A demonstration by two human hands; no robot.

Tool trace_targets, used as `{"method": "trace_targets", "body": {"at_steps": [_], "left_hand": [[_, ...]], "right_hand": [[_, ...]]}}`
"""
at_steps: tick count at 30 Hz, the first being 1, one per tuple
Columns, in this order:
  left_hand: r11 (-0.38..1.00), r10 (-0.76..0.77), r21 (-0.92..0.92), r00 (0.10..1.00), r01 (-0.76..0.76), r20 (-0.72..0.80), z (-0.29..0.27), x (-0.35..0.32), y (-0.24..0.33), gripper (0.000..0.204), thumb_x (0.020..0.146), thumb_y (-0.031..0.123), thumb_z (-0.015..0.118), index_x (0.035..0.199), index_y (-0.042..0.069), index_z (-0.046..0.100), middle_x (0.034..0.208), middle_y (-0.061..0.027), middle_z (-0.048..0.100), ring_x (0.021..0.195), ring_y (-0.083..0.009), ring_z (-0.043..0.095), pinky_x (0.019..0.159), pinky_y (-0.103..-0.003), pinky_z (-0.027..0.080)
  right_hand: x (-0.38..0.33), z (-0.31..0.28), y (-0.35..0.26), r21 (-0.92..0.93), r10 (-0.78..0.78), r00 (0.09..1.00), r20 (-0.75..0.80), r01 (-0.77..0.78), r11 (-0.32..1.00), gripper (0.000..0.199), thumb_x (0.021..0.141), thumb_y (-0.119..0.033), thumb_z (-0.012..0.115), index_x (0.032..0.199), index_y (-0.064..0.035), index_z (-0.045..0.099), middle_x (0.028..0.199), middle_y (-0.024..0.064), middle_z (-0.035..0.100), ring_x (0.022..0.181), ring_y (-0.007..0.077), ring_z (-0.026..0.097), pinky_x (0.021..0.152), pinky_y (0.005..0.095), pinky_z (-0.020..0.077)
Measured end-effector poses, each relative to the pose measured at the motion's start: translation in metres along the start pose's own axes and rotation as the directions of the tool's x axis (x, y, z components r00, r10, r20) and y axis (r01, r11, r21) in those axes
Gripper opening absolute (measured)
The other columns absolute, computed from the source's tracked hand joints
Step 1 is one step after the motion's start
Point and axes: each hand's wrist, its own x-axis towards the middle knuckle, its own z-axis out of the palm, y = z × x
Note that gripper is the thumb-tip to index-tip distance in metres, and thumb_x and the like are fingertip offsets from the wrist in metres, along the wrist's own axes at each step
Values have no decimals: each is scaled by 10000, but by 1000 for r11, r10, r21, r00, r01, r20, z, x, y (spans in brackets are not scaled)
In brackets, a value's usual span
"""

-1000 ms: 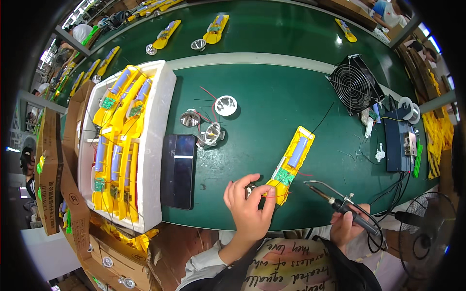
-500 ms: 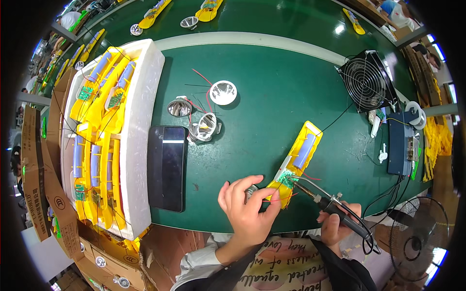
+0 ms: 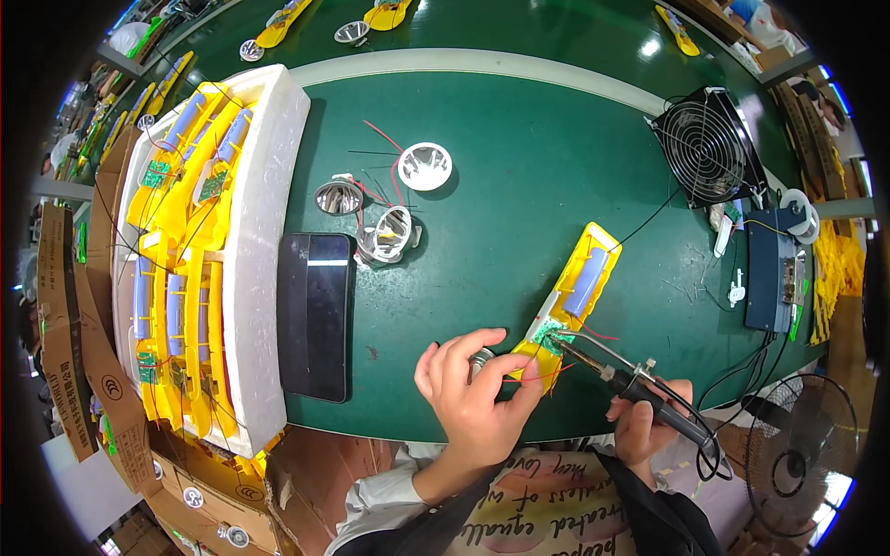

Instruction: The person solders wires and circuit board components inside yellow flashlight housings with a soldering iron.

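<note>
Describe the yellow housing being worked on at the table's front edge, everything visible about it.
The yellow housing is a long, open plastic shell lying diagonally on the green table. A pale blue cylindrical cell sits in its upper half; a small green circuit board with red wires sits at its lower end. The left hand pinches that end, and the soldering iron tip touches the board.

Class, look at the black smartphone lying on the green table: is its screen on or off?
Off, it seems: the flat black smartphone lies face up, its glass dark, showing only a pale reflected strip.

The soldering iron (image 3: 612, 369) tip now touches the yellow housing (image 3: 570, 301).
</note>
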Motion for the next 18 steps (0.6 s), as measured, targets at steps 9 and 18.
{"method": "trace_targets", "body": {"at_steps": [9,18], "left_hand": [[1000,-3,-17,1000,3,-8,0,2,2,141,563,85,696,661,123,600,937,-15,524,756,-198,478,877,-428,290],[1000,27,-8,999,-27,-32,1,1,-1,141,594,145,693,694,139,594,954,12,527,787,-170,506,849,-409,281]], "right_hand": [[1,0,2,19,12,1000,-20,-12,1000,290,775,-164,569,895,-6,357,637,132,510,454,143,512,422,237,430],[1,-1,1,11,-3,1000,6,3,1000,295,769,-154,581,892,-11,355,633,132,522,459,145,511,438,239,430]]}}
